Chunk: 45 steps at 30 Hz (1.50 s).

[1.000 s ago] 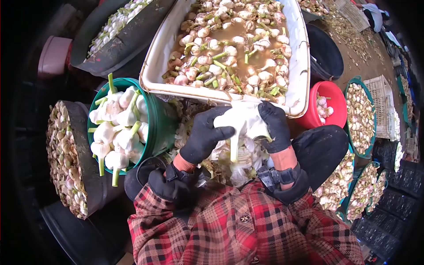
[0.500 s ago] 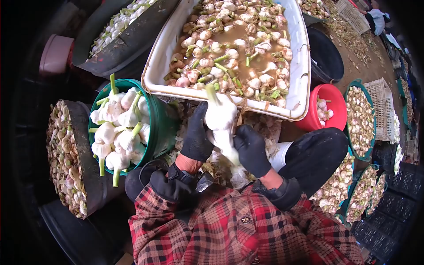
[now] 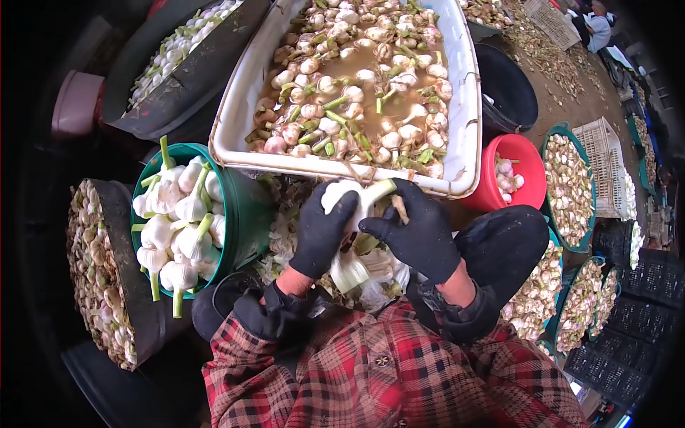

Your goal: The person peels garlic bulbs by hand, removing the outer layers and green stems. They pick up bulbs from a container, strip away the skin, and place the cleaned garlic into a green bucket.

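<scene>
In black gloves, my two hands meet over my lap, just in front of a white tub (image 3: 335, 168). My left hand (image 3: 317, 232) is closed around a white garlic bulb (image 3: 341, 191), its thumb pressed across the front. The bulb's pale green stem (image 3: 380, 189) points right, and my right hand (image 3: 421, 232) grips there with its fingers curled. A thin brownish scrap (image 3: 399, 210) sticks out at my right fingers. Below the bulb hangs a broad pale strip of peel (image 3: 349, 272), over a heap of loose skins (image 3: 285, 246).
Garlic floats in brown water in the tub. A green bucket (image 3: 246, 214) of clean bulbs stands left, beside a tipped dark container (image 3: 153, 264) of garlic. To the right are a red bucket (image 3: 524, 153) with several bulbs, garlic baskets (image 3: 571, 189), a crate (image 3: 603, 164) and a person (image 3: 598, 30) farther off.
The bulb has turned from stem-up to stem pointing right. My right hand has moved from the lower peel up to the stem. The peel strip now hangs below, and the view has shifted slightly.
</scene>
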Each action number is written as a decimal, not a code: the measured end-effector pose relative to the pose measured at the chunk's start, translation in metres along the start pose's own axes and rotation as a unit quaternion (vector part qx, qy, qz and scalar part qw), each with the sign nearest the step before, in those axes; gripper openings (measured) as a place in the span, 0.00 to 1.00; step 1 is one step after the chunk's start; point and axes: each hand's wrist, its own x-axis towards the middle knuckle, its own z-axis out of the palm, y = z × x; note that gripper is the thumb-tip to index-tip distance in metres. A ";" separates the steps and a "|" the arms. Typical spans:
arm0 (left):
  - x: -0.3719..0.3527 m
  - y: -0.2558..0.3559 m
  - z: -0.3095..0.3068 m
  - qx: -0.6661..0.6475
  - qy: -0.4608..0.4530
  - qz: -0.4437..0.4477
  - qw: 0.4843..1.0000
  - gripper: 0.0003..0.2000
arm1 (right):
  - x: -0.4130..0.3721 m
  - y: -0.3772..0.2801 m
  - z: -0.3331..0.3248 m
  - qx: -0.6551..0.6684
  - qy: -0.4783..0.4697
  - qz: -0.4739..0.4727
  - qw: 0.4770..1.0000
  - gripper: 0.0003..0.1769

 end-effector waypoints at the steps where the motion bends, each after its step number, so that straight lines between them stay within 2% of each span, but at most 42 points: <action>1: -0.004 -0.002 0.002 0.037 -0.009 0.029 0.999 0.19 | 0.003 0.003 0.006 0.058 0.031 -0.030 0.997 0.16; 2: -0.007 -0.003 0.004 0.074 -0.018 0.060 0.995 0.19 | 0.006 0.009 0.011 0.116 0.063 -0.061 0.989 0.15; 3: -0.008 -0.002 0.004 0.054 -0.040 0.063 0.996 0.18 | 0.006 0.014 0.010 0.162 0.013 -0.009 0.987 0.13; 4: -0.009 0.001 0.004 0.052 -0.044 0.069 0.995 0.18 | 0.007 0.018 0.004 0.159 0.018 -0.012 0.987 0.13; 6: -0.014 0.011 0.006 0.057 -0.082 0.151 0.984 0.23 | 0.010 0.018 -0.016 0.227 -0.068 0.115 0.965 0.10; 7: -0.015 0.010 0.006 0.067 -0.119 0.155 0.978 0.26 | 0.013 0.020 -0.025 0.240 -0.062 0.084 0.965 0.08; 8: -0.019 0.004 0.011 -0.008 -0.146 0.121 0.982 0.27 | 0.018 0.021 -0.041 0.144 -0.039 0.046 0.988 0.08; 9: -0.022 0.008 0.006 0.104 -0.207 0.086 0.969 0.29 | 0.025 0.026 -0.058 0.214 -0.001 0.113 0.970 0.09; 10: -0.026 0.013 -0.001 0.214 -0.262 0.050 0.940 0.31 | 0.035 0.055 -0.073 0.232 0.066 0.102 0.965 0.10; 11: -0.028 0.003 0.001 0.214 -0.266 0.102 0.934 0.28 | 0.050 0.059 -0.101 0.047 0.128 0.015 0.990 0.09; 12: -0.026 -0.003 0.004 0.214 -0.267 0.105 0.934 0.28 | 0.065 0.061 -0.127 0.038 0.193 -0.033 0.980 0.10; 13: -0.025 -0.009 0.008 0.221 -0.252 0.172 0.926 0.28 | 0.080 0.051 -0.157 0.000 0.242 0.060 0.968 0.11; 14: -0.025 -0.014 0.010 0.227 -0.235 0.237 0.915 0.27 | 0.102 0.075 -0.183 0.080 0.266 0.007 0.961 0.13; 16: -0.022 -0.018 0.011 0.263 -0.213 0.246 0.908 0.26 | 0.133 0.084 -0.218 -0.049 0.303 0.023 0.951 0.15; 18: -0.019 -0.019 0.008 0.393 -0.271 0.204 0.854 0.24 | 0.152 0.091 -0.224 -0.077 0.318 0.042 0.944 0.16; 19: -0.018 -0.018 0.007 0.396 -0.264 0.201 0.856 0.24 | 0.160 0.098 -0.223 -0.082 0.275 0.000 0.958 0.17; 20: -0.017 -0.015 0.006 0.433 -0.279 0.216 0.830 0.23 | 0.163 0.088 -0.206 -0.032 0.235 -0.049 0.970 0.17; 22: -0.017 -0.011 0.006 0.500 -0.312 0.244 0.770 0.23 | 0.179 0.085 -0.174 -0.035 0.118 -0.044 0.991 0.16; 24: -0.017 -0.012 0.008 0.493 -0.329 0.202 0.780 0.22 | 0.195 0.068 -0.131 -0.046 -0.032 -0.038 0.998 0.15; 26: -0.017 -0.015 0.009 0.498 -0.311 0.217 0.780 0.20 | 0.226 0.076 -0.081 -0.179 -0.088 -0.154 0.968 0.15; 30: -0.017 -0.005 0.009 0.536 -0.320 0.217 0.751 0.18 | 0.282 0.110 0.010 -0.338 -0.163 -0.185 0.908 0.26; 31: -0.016 -0.006 0.010 0.544 -0.336 0.202 0.742 0.18 | 0.288 0.100 0.023 -0.393 -0.201 -0.142 0.886 0.27; 34: -0.016 -0.010 0.010 0.541 -0.327 0.208 0.746 0.16 | 0.303 0.110 0.058 -0.434 -0.204 -0.136 0.867 0.27; 37: -0.013 -0.012 0.006 0.520 -0.320 0.217 0.762 0.15 | 0.310 0.127 0.075 -0.448 -0.224 -0.114 0.858 0.21; 38: -0.014 -0.011 0.006 0.519 -0.319 0.216 0.763 0.15 | 0.307 0.126 0.075 -0.466 -0.244 -0.094 0.846 0.18; 39: -0.013 -0.009 0.005 0.504 -0.316 0.216 0.774 0.15 | 0.303 0.126 0.071 -0.470 -0.239 -0.112 0.842 0.15; 42: -0.009 0.001 0.003 0.474 -0.294 0.221 0.800 0.15 | 0.298 0.111 0.046 -0.488 -0.284 -0.126 0.816 0.15; 43: -0.008 0.003 0.001 0.459 -0.282 0.219 0.814 0.15 | 0.289 0.118 0.040 -0.474 -0.194 -0.176 0.841 0.15; 44: -0.006 0.006 0.001 0.458 -0.280 0.223 0.814 0.15 | 0.282 0.114 0.030 -0.477 -0.191 -0.178 0.840 0.15; 45: -0.004 0.008 0.001 0.419 -0.247 0.200 0.851 0.17 | 0.276 0.103 0.020 -0.441 -0.145 -0.195 0.864 0.15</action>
